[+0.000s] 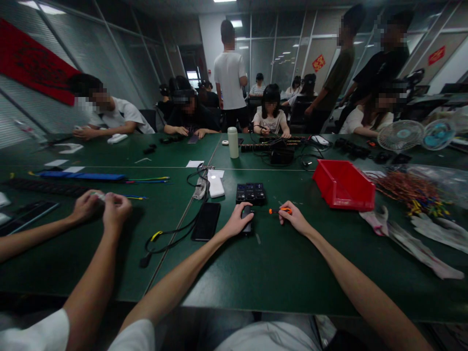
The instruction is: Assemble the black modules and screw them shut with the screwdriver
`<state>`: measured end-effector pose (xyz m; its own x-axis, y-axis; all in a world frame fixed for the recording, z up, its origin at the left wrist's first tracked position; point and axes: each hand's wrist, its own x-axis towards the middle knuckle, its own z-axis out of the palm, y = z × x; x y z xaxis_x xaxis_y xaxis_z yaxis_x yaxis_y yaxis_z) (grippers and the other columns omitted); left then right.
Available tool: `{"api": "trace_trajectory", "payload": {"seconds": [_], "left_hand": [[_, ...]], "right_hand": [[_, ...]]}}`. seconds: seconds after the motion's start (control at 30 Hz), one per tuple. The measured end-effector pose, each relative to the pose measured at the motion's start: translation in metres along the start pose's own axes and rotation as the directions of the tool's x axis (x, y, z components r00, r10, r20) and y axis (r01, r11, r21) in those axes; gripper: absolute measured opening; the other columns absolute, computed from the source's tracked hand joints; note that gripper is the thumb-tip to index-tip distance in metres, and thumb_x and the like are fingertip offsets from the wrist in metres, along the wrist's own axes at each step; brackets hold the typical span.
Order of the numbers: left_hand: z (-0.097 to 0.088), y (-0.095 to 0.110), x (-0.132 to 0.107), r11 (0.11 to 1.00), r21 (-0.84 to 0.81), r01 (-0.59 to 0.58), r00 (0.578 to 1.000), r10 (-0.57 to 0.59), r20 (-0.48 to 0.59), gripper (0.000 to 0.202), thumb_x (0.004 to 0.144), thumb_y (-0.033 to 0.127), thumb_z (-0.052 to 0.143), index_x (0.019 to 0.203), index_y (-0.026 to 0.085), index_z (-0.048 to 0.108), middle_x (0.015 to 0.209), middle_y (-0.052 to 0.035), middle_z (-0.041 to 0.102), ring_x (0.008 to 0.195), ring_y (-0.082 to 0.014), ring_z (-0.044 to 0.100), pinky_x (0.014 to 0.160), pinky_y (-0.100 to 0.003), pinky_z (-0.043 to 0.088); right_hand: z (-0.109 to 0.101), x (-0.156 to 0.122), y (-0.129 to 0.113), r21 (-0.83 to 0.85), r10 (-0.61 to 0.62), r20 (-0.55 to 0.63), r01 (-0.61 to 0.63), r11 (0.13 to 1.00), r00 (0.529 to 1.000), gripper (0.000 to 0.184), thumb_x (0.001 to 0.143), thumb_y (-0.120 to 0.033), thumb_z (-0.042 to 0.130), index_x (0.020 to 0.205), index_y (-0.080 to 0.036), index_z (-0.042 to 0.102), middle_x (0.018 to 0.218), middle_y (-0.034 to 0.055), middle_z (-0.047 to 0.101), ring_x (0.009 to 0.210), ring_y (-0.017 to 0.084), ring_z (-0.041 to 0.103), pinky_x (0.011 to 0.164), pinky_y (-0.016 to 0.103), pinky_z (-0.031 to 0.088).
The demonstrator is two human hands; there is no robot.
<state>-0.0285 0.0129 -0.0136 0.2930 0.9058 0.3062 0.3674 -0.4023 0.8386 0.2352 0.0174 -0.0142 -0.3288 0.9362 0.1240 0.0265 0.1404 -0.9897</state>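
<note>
My left hand [236, 222] is closed round a small black block-shaped part [247, 225] on the green table. To its right, my right hand [295, 218] grips an orange-and-black screwdriver [284, 211] by the handle. The screwdriver points left toward the black part; its thin shaft is hard to make out. Just behind my left hand lies a group of several black modules [250, 193], side by side. A black phone [205, 222] lies flat to the left of my left hand.
A red bin [343, 185] stands at the right, with gloves [413, 241] and a bundle of wires [411, 190] beyond it. Black cables [175, 236] and a white device [215, 184] lie left. A co-worker's hands [104, 207] work at far left. A bottle [233, 142] stands behind.
</note>
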Motion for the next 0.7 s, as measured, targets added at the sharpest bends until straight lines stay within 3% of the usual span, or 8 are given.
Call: {"api": "trace_trajectory", "payload": {"seconds": [0.5, 0.7], "left_hand": [[-0.0004, 0.0005, -0.0006, 1.000, -0.004, -0.006, 1.000, 0.006, 0.006, 0.033, 0.083, 0.032, 0.051, 0.115, 0.024, 0.049, 0.111, -0.0045, 0.050, 0.106, -0.0188, 0.047, 0.099, -0.033, 0.033], [0.0000, -0.0005, -0.0006, 1.000, -0.001, -0.006, 1.000, 0.006, 0.002, 0.033, 0.083, 0.033, 0.051, 0.115, 0.024, 0.049, 0.110, -0.0043, 0.050, 0.107, -0.0187, 0.047, 0.099, -0.033, 0.033]], "right_hand": [[0.0019, -0.0009, -0.0008, -0.043, 0.060, 0.012, -0.060, 0.997, 0.998, 0.023, 0.086, -0.042, 0.049, 0.085, -0.021, 0.042, 0.055, -0.0058, 0.055, 0.041, 0.010, 0.051, 0.042, 0.021, 0.039], [0.0021, -0.0008, -0.0020, -0.058, 0.008, 0.001, -0.008, 0.998, 1.000, 0.025, 0.082, -0.037, 0.056, 0.096, -0.021, 0.043, 0.064, -0.0044, 0.057, 0.052, 0.012, 0.056, 0.053, 0.025, 0.044]]}}
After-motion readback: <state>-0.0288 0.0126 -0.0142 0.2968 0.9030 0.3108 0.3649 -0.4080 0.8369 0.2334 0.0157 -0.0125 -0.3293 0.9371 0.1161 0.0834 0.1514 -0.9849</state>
